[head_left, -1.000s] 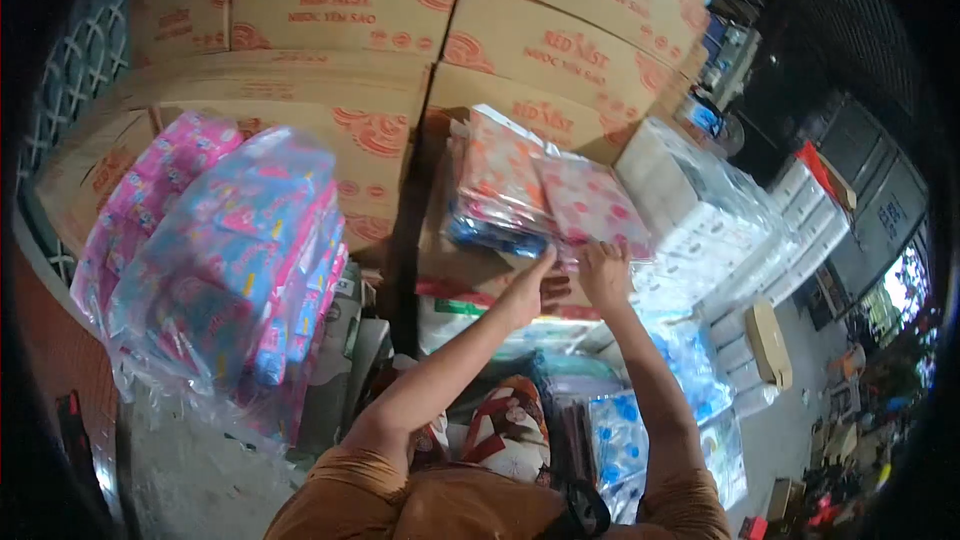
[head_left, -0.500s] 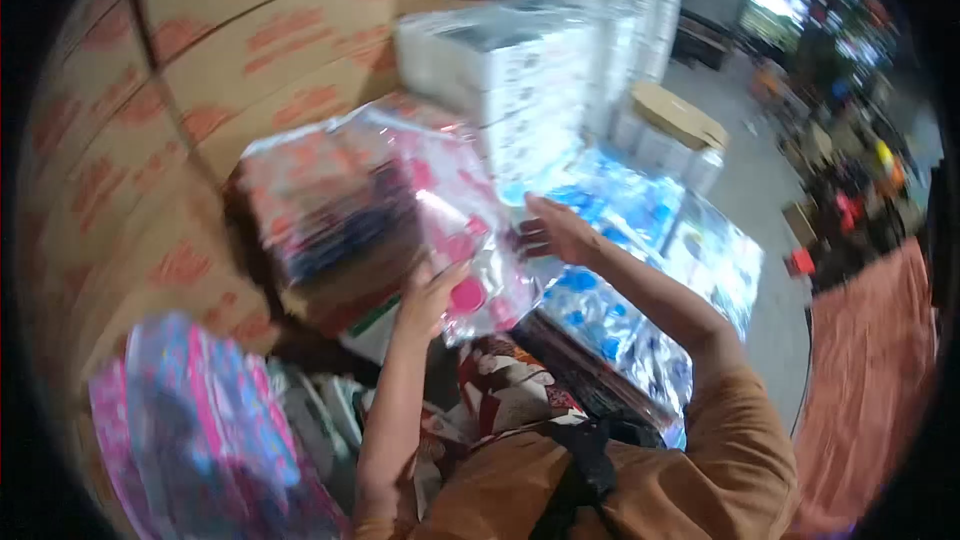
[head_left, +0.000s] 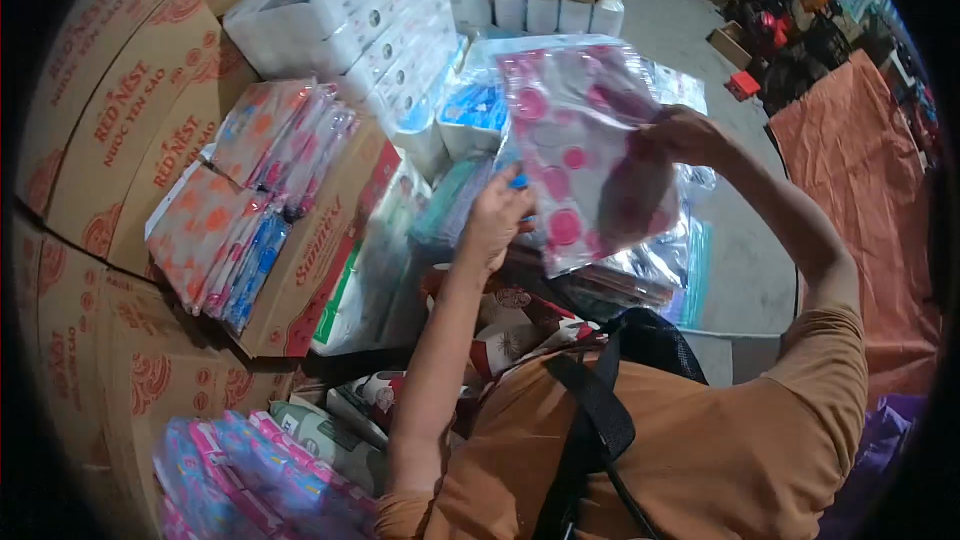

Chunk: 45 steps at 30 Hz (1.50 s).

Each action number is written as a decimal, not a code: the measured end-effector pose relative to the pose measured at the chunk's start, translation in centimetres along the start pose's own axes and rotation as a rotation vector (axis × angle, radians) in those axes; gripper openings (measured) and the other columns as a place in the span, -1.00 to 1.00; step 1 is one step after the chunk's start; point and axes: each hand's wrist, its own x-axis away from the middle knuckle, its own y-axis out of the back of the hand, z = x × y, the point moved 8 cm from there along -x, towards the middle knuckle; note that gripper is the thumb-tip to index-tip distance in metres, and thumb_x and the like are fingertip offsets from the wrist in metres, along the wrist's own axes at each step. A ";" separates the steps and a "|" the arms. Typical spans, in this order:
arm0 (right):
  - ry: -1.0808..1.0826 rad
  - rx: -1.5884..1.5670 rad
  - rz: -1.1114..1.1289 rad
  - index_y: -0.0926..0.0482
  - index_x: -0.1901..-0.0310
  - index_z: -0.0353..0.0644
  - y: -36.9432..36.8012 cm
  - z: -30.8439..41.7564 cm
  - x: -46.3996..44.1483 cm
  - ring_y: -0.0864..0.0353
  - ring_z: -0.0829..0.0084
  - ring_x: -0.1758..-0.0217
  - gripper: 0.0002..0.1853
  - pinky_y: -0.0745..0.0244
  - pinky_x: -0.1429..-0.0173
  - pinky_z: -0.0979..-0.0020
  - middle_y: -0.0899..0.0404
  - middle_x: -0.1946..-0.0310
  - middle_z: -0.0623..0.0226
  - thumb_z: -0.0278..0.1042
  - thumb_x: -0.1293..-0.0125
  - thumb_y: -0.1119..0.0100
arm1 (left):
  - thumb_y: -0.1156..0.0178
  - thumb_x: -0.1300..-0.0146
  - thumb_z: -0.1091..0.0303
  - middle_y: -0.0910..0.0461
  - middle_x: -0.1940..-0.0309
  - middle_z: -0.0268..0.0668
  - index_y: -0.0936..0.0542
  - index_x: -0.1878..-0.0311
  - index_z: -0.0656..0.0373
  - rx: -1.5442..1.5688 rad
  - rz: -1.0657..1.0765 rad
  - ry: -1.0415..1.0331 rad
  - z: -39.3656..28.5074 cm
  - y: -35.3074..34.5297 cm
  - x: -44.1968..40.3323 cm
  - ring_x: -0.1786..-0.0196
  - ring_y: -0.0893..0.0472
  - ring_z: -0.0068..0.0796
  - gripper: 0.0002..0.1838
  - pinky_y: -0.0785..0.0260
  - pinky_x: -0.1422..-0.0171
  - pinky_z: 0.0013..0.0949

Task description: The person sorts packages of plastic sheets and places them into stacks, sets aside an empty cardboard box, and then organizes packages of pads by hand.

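Note:
A clear plastic bag with pink dots (head_left: 560, 155) is held up in front of me, tilted, above stacked plastic packs. My right hand (head_left: 685, 135) pinches its right edge, and a dark shadow falls across the plastic. At the left edge, my left hand (head_left: 500, 215) has its fingers curled around the side of the bag. A small bit of blue shows by the left fingertips. Folded packs with orange dots (head_left: 205, 225) lie to the left in an open carton (head_left: 325, 255), beside pink and blue ones.
Brown cartons (head_left: 130, 105) are stacked along the left. White wrapped packs (head_left: 350, 15) stand at the back. Pink and blue packages (head_left: 250, 480) lie at lower left. An orange tarp (head_left: 860, 210) covers something on the right, near scattered goods on the floor.
The dotted bag has moved right and up, away from the carton. My right hand, apart from it before, now grips its right edge. The view has turned to the right.

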 end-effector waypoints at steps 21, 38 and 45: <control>-0.714 -1.728 -0.106 -0.43 0.24 -0.29 -16.0 -15.3 15.2 -0.52 0.46 0.34 -0.87 -0.47 0.15 0.37 -0.49 0.37 0.30 -0.48 -0.18 0.04 | -0.22 0.06 0.14 -0.01 -0.20 -0.07 -0.31 -0.11 -0.22 -1.639 0.026 -0.024 9.4 -1.5 -1.2 -0.26 0.05 0.07 -0.42 0.11 -0.15 0.15; -0.299 0.054 -0.306 -0.15 -0.12 -0.24 -9.3 -10.5 2.8 -0.36 0.02 0.00 -0.31 -0.29 -0.05 0.21 -0.35 0.09 -0.09 -0.33 0.07 -0.24 | -0.15 0.03 -0.01 0.04 -0.24 0.02 -0.27 -0.16 -0.14 -1.384 -0.138 0.011 5.8 2.7 0.0 -0.28 0.06 0.10 -0.37 0.19 -0.18 0.24; 0.367 -0.112 -0.160 -0.47 0.17 -0.31 -7.8 10.0 -14.4 -0.48 0.17 0.13 -0.69 -0.36 0.08 0.36 -0.49 0.24 0.06 -0.39 -0.01 -0.14 | -0.19 0.07 0.10 -0.36 -0.01 -0.01 -0.36 -0.05 0.17 -1.063 -0.556 -0.300 -4.0 11.5 0.9 -0.09 -0.34 -0.10 -0.41 -0.17 -0.16 -0.24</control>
